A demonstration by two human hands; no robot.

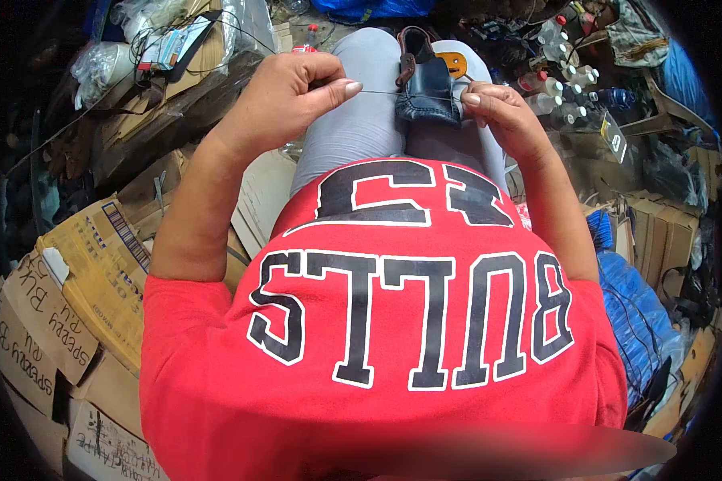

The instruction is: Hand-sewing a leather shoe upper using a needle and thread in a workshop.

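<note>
A dark blue leather shoe [427,86] rests on my lap, over my grey trousers [359,120], with its brown inner lining showing at the top. My left hand [293,88] is closed, pinching a thin thread [385,91] that runs taut to the shoe. My right hand [497,108] grips the right side of the shoe, fingers curled against it. A small orange tool [456,62] lies just behind the shoe. My red shirt fills the lower picture.
Flattened cardboard boxes [96,264] pile up on my left. Several small bottles [565,80] and clutter sit at the upper right. A blue plastic sack [634,305] lies on my right. Bags and wires crowd the upper left.
</note>
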